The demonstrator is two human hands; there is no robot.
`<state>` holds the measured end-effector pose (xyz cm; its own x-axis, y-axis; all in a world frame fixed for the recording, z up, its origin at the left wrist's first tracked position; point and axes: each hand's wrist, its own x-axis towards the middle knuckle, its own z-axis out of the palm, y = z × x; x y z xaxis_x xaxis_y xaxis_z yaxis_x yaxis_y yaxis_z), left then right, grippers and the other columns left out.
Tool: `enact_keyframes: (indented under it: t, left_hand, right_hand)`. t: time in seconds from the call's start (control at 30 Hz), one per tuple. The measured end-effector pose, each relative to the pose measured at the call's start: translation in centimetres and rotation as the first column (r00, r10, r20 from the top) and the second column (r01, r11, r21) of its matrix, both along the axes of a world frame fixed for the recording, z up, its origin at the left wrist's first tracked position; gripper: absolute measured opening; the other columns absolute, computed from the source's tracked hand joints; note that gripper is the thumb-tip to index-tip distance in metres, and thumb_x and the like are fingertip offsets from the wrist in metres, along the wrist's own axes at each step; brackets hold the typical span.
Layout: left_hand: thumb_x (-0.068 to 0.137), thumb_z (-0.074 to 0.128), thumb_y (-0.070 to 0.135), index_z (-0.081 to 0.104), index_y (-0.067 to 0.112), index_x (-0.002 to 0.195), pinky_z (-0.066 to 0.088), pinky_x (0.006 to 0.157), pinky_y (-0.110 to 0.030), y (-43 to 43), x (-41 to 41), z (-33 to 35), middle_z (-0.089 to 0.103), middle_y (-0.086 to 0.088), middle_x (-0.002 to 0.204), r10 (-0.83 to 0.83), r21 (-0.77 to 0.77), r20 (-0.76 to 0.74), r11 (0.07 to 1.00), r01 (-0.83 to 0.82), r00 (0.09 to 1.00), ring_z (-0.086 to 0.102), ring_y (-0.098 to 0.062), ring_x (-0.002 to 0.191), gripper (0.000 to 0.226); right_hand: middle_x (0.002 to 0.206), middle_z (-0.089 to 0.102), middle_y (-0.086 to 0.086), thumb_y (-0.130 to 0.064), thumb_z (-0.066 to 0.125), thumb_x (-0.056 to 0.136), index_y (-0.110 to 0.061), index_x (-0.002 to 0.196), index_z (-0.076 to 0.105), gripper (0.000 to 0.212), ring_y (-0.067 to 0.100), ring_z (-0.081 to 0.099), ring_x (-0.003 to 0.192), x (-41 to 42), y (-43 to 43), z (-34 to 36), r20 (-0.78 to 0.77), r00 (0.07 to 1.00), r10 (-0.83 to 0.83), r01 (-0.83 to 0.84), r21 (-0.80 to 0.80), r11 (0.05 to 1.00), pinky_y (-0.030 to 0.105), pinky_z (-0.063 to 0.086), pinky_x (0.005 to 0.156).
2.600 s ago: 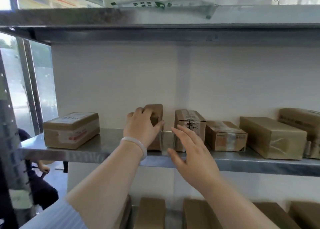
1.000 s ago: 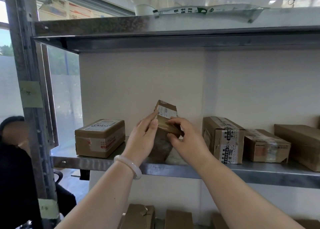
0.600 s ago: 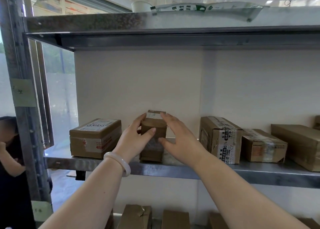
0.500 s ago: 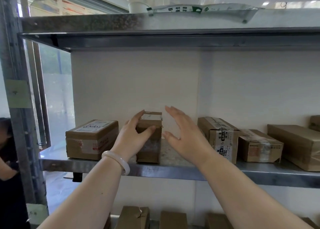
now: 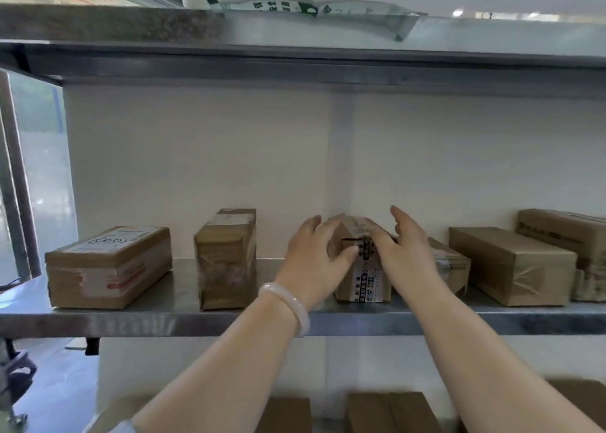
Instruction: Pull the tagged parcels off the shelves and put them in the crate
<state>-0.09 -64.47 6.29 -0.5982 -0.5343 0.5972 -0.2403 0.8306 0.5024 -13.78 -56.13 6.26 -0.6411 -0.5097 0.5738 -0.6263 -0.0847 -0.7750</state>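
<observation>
Left hand (image 5: 314,264) grips the taped parcel (image 5: 364,285), right hand (image 5: 408,255) spread flat against it; nothing's off the shelf (image 5: 157,323) yet, crate unseen.

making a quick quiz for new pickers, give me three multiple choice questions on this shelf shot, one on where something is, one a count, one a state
1. Where is the parcel with black printed tape?
A) between the two hands
B) at the far left end
C) on the level above

2. How many parcels stand on this shelf to the left of the left hand?
A) one
B) two
C) four

3. How is the narrow parcel?
A) standing on end, no hand on it
B) lying flat under a hand
C) lifted into the air

Answers:
1 A: the left hand and the right hand flank it.
2 B: only the flat labelled parcel and the narrow parcel are there.
3 A: it stands tall on the shelf, apart from both hands.
</observation>
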Motion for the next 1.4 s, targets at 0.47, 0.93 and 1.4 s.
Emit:
enact_keyframes:
  t: [0.47, 0.93, 1.4]
  left_hand:
    - [0.092, 0.059, 0.051, 0.064, 0.031, 0.116, 0.039, 0.064, -0.006, -0.2, -1.8, 0.2, 0.061, 0.024, 0.097, 0.061, 0.352, -0.277, 0.935, 0.042, 0.959, 0.059, 0.003, 0.094, 0.032]
    - [0.077, 0.075, 0.046, 0.055, 0.039, 0.123, 0.056, 0.093, -0.039, -1.0, -0.4, -1.4, 0.066, 0.001, 0.121, 0.029, 0.563, -0.54, 0.755, 0.335, 0.841, 0.066, -0.015, 0.107, 0.051]
    - [0.095, 0.061, 0.026, 0.043, 0.03, 0.147, 0.041, 0.104, -0.026, -0.9, 0.1, -2.2, 0.052, 0.005, 0.138, 0.095, 0.39, -0.444, 0.916, 0.097, 0.891, 0.05, -0.007, 0.121, 0.055]
  right_hand:
    - [0.124, 0.061, -0.019, -0.026, 0.059, 0.092, -0.041, 0.128, 0.055, 0.039, -0.009, 0.056, 0.109, 0.2, 1.2, -1.6, 0.083, 0.955, 0.285, -0.275, -0.112, 0.955, 0.017, 0.05, 0.089]
    - [0.138, 0.043, -0.023, -0.038, 0.06, 0.089, -0.044, 0.14, 0.039, 0.055, -0.002, 0.04, 0.129, 0.5, 0.2, -2.0, 0.009, 0.992, 0.127, -0.123, -0.191, 0.974, 0.035, 0.041, 0.107]
    - [0.121, 0.061, -0.022, -0.028, 0.065, 0.09, -0.03, 0.13, 0.057, 0.041, -0.009, 0.055, 0.112, 1.6, 0.0, -2.8, 0.148, 0.956, 0.254, -0.203, -0.294, 0.934, 0.014, 0.048, 0.091]
